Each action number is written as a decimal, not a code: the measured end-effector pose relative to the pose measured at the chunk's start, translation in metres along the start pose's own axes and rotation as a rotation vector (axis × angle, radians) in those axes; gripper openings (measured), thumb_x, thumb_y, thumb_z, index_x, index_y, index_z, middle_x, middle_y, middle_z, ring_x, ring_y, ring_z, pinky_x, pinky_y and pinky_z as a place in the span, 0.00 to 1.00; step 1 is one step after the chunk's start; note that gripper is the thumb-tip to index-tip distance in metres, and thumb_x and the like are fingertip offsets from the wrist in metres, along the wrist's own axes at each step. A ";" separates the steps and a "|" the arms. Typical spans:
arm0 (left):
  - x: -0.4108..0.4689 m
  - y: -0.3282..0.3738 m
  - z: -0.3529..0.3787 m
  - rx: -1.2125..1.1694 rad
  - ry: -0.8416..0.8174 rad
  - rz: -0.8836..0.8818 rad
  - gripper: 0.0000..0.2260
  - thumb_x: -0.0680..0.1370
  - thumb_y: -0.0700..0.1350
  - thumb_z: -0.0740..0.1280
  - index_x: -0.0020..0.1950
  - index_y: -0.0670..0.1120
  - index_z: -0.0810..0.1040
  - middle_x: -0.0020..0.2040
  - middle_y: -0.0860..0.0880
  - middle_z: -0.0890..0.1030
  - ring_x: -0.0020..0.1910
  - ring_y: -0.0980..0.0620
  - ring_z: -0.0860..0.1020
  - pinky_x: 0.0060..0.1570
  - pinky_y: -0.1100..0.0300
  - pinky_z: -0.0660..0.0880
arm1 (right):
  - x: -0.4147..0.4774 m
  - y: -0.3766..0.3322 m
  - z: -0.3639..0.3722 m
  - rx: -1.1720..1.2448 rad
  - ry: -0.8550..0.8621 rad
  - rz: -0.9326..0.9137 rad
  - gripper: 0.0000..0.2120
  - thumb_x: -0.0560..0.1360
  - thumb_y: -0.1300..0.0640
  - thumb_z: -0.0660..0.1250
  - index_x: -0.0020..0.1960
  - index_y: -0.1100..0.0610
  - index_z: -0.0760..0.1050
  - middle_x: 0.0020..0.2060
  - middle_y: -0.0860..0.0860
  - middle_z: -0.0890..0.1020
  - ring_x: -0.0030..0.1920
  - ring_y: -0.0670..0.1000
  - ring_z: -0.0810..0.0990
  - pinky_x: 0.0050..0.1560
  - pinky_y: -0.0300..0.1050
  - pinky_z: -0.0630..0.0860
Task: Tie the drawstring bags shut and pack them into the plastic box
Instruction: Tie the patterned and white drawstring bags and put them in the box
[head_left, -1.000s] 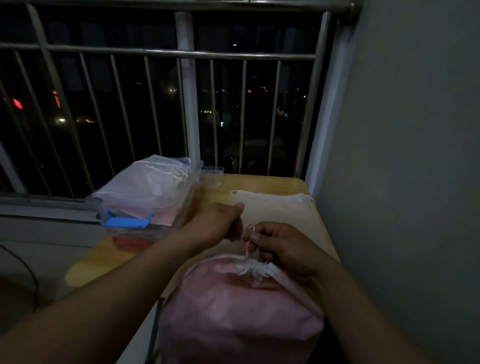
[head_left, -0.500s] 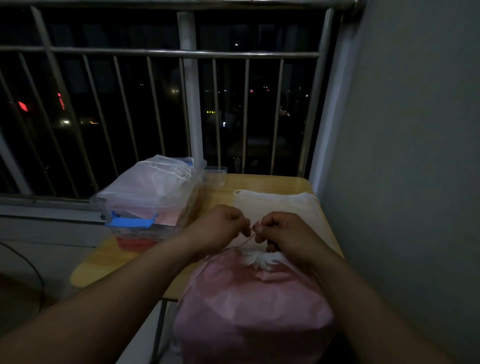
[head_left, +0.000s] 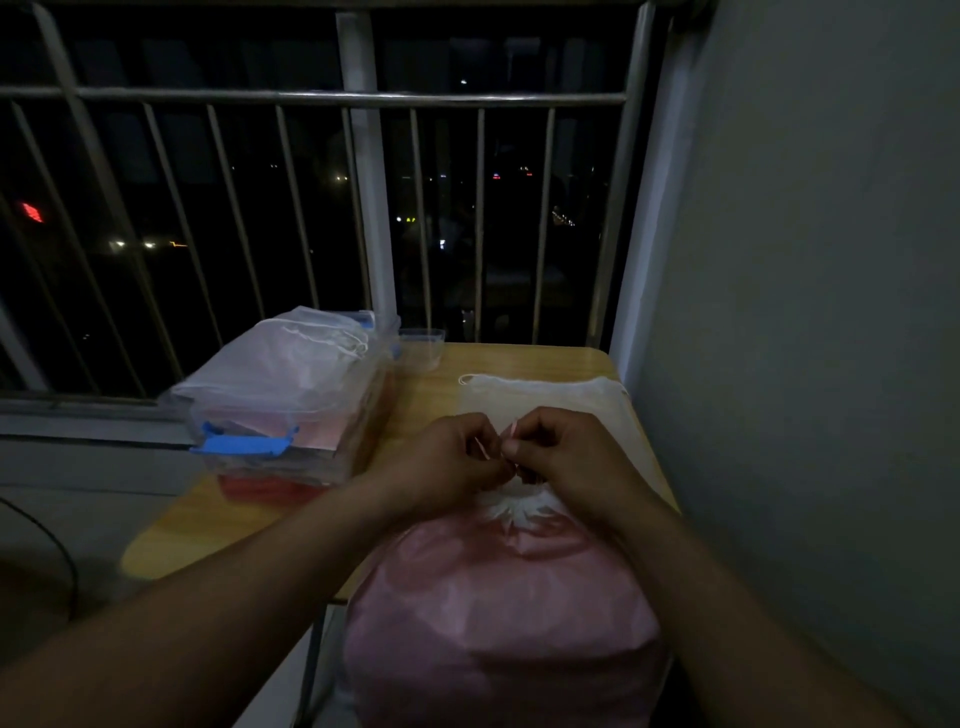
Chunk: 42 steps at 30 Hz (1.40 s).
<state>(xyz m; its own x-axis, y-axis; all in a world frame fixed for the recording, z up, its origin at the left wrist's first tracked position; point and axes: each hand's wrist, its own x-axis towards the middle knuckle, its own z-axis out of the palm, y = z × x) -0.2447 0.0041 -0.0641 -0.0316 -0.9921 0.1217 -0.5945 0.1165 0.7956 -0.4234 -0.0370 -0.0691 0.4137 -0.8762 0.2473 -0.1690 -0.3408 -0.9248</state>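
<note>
The pink drawstring bag (head_left: 498, 613) is set at the near edge of the surface (head_left: 218, 525), with its lower part apparently hanging off toward the person. Its white neck (head_left: 511, 506) is gathered tight. Just above the neck the thin drawstring (head_left: 511, 434) is pinched from both sides. The grip of the left hand (head_left: 452, 457) is closed on one strand and the grip of the right hand (head_left: 566, 457) on the other, with the knuckles almost touching.

A knot is judged to be in the making. It would be best seated low, with the strands crossed close against the gather and drawn apart evenly so that no slack is left above the neck. The cord is fine and the light poor, so tension is better felt than watched.

Just beyond the hands a pale bag (head_left: 545, 397) is laid flat. To the left, the plastic box (head_left: 358, 441) is already heaped with bags above its rim, and its blue latch (head_left: 244, 446) is turned toward the person. A small clear tub (head_left: 421, 345) is placed behind it.

The surface is light wood and is pushed against a metal railing (head_left: 363, 96). Night and scattered lights are seen beyond the railing, and a plain grey wall (head_left: 831, 312) closes off the right side.
</note>
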 end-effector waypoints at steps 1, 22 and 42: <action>-0.001 0.001 0.000 0.040 -0.015 0.027 0.01 0.79 0.44 0.72 0.48 0.48 0.83 0.36 0.53 0.80 0.30 0.62 0.74 0.33 0.66 0.70 | 0.000 0.000 0.001 -0.021 -0.004 -0.018 0.03 0.77 0.63 0.72 0.45 0.57 0.83 0.38 0.52 0.85 0.36 0.46 0.82 0.40 0.39 0.79; 0.010 -0.045 -0.025 0.247 0.059 0.096 0.10 0.83 0.43 0.67 0.44 0.40 0.75 0.36 0.50 0.76 0.33 0.61 0.71 0.35 0.67 0.67 | -0.001 -0.002 -0.012 0.044 0.044 0.001 0.06 0.79 0.59 0.71 0.45 0.52 0.84 0.46 0.49 0.87 0.49 0.49 0.85 0.55 0.46 0.80; -0.027 -0.024 -0.046 -0.223 0.010 -0.283 0.28 0.76 0.72 0.61 0.56 0.50 0.83 0.45 0.46 0.86 0.42 0.49 0.82 0.42 0.56 0.76 | 0.025 0.011 -0.021 0.137 0.235 0.042 0.08 0.81 0.62 0.68 0.43 0.58 0.81 0.37 0.53 0.85 0.42 0.54 0.86 0.48 0.50 0.81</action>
<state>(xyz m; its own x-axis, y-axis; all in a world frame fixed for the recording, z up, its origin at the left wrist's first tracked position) -0.1923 0.0298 -0.0592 0.1178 -0.9861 -0.1170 -0.3886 -0.1542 0.9084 -0.4339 -0.0699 -0.0664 0.1875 -0.9491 0.2530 -0.0527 -0.2669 -0.9623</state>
